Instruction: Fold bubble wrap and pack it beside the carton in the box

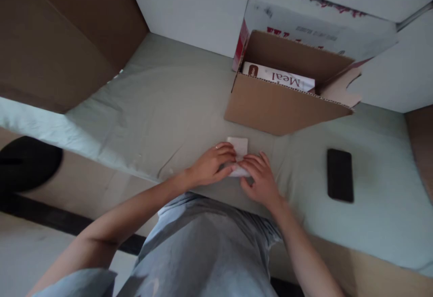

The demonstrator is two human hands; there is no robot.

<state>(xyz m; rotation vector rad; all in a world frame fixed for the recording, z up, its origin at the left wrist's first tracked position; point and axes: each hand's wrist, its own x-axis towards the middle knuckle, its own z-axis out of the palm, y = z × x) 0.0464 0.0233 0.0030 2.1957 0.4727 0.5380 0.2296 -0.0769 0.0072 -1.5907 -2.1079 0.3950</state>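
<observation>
A small white folded packet lies on the pale green sheet near its front edge. My left hand rests on the packet's left side with fingers curled over it. My right hand meets it from the right, fingers bent and pinching the packet's near edge. The lower part of the packet is hidden under my fingers.
An open cardboard box stands just beyond my hands, with a white "Meal" carton inside. A black phone lies face down to the right. A large brown box sits at the far left. A dark round object is on the floor at left.
</observation>
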